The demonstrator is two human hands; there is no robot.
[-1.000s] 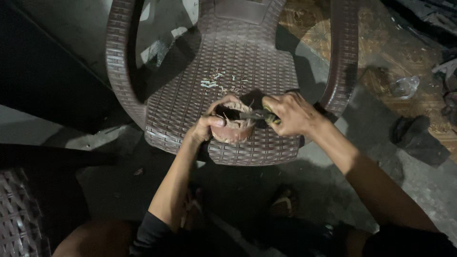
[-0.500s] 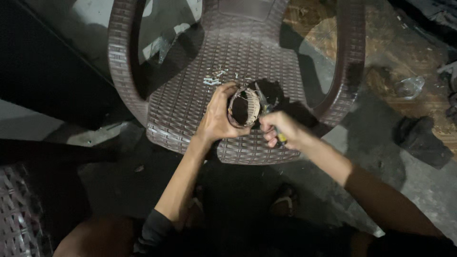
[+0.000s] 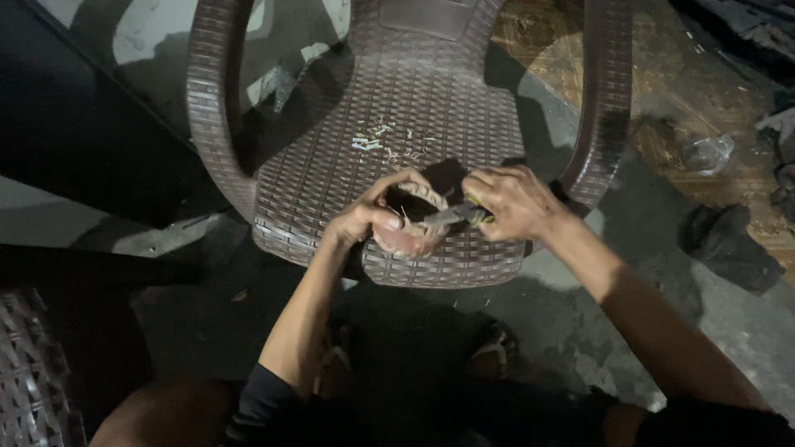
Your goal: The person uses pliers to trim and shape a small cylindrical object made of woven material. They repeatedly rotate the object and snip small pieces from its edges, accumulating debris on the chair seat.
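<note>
The left hand [image 3: 364, 222] grips a small round coil [image 3: 411, 222], ridged and pinkish, over the front of a brown woven-plastic chair [image 3: 414, 108] seat. The right hand [image 3: 513, 203] is closed around a tool [image 3: 454, 215] whose dark metal tip rests on the coil. Pale shavings [image 3: 381, 145] lie on the seat beyond both hands. Below the hands, sandalled feet [image 3: 493, 343] stand on a dim, grey concrete floor [image 3: 580, 331].
</note>
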